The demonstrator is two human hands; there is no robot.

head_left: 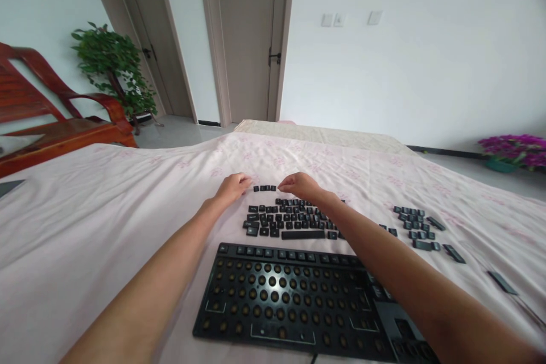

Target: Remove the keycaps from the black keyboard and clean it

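Grip unclear on both, left hand (232, 186) and right hand (301, 183) curled beside keycap row (264, 188), fingertips hidden.

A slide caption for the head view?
Left hand and right hand flank a row of keycaps beyond a stripped keyboard on a bedsheet.

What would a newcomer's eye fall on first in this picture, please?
A black keyboard stripped of most keycaps lies nearest, on the pink bedsheet. Beyond it loose keycaps sit in rows, with a smaller group to the right. The left hand and right hand flank a short far row.
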